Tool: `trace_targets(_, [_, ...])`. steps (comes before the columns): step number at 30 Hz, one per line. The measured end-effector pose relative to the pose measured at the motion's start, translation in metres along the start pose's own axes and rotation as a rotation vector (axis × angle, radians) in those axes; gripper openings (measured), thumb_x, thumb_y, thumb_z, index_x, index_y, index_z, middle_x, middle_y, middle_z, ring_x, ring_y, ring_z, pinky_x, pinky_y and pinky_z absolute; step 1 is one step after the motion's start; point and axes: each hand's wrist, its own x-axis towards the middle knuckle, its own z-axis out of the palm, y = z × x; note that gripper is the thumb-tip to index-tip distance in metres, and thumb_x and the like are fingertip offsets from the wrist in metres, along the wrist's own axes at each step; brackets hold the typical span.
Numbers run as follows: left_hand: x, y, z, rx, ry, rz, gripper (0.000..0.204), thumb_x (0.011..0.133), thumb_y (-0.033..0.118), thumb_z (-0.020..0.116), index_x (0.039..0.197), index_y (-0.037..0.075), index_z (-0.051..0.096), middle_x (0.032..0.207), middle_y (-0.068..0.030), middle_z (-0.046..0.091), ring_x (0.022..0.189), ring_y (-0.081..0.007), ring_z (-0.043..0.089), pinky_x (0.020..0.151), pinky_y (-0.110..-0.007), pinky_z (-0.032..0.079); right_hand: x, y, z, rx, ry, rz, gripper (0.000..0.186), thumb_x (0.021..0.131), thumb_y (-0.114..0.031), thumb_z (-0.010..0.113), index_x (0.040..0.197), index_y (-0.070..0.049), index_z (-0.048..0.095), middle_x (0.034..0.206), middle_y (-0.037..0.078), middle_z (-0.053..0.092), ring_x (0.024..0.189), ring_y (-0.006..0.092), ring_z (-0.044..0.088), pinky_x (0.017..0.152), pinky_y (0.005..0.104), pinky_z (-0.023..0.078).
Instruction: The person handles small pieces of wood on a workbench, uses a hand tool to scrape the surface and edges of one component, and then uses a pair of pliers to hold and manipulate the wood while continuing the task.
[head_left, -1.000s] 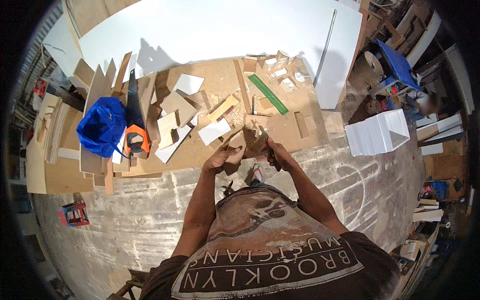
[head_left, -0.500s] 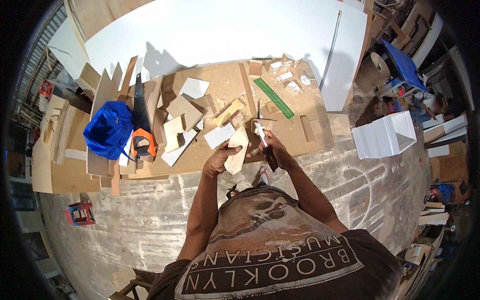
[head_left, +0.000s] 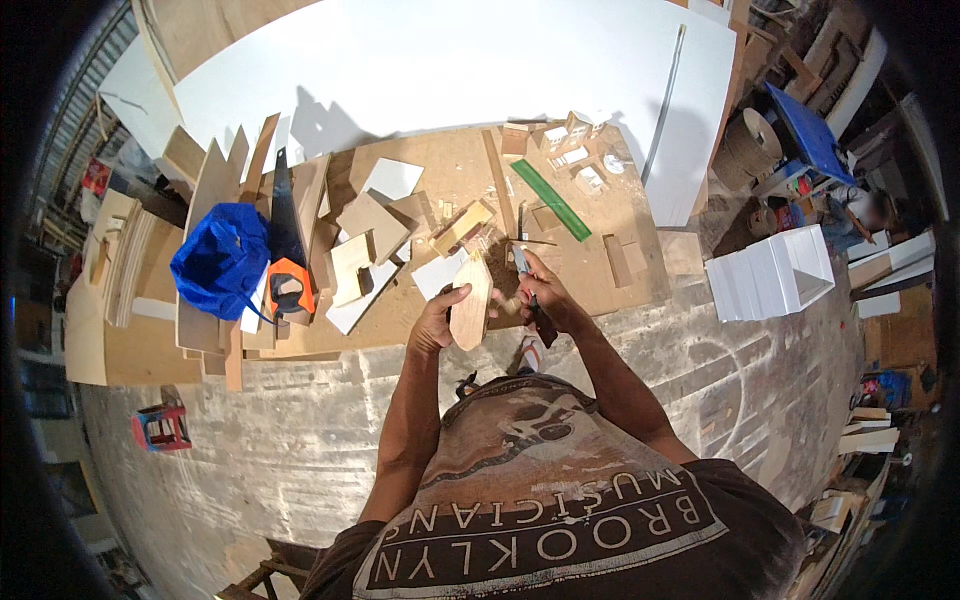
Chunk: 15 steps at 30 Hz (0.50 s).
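A pale piece of wood with a pointed top end (head_left: 470, 310) is held upright in my left hand (head_left: 436, 320), thumb across its face and fingers behind it. My right hand (head_left: 548, 298), just to the right of the wood, is closed around a knife (head_left: 521, 262). Its light blade points up and away, and a dark end shows below my fist. The blade is apart from the wood. Beyond my hands, the brown workbench (head_left: 630, 285) carries a yellowish wood block (head_left: 462, 227), shavings and a green strip (head_left: 551, 200).
On the left stand a blue bag (head_left: 220, 262) and a handsaw with an orange handle (head_left: 289, 288), among upright boards. A large white panel (head_left: 450, 70) spans the far side. At the right is a white box (head_left: 770, 270). A red stool (head_left: 162, 427) stands on the floor.
The piece of wood has turned in my left hand and shows a broader, smoother face. The knife blade has tilted slightly in my right hand.
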Motion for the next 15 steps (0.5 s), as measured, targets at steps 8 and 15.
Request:
trace_targets(8, [0.003, 0.009, 0.012, 0.276, 0.063, 0.049, 0.043, 0.086, 0.021, 0.077, 0.121, -0.001, 0.065, 0.105, -0.0118, 0.073, 0.087, -0.0205, 0.072, 0.075, -0.034, 0.059, 0.004, 0.007, -0.011, -0.096, 0.142, -0.024, 0.037, 0.105, -0.042, 0.051, 0.098, -0.007, 0.058, 0.067, -0.003, 0.048, 0.054, 0.0081, 0.044, 0.051, 0.026, 0.038])
trace_targets(15, [0.015, 0.007, 0.01, 0.598, 0.146, 0.121, 0.024, 0.086, 0.013, 0.079, 0.107, 0.002, 0.075, 0.093, 0.0005, 0.072, 0.083, -0.0074, 0.064, 0.078, -0.027, 0.051, -0.002, 0.003, -0.008, -0.03, 0.206, -0.054, 0.033, 0.102, -0.037, 0.06, 0.101, -0.004, 0.063, 0.066, -0.004, 0.051, 0.05, 0.006, 0.043, 0.049, 0.0243, 0.036])
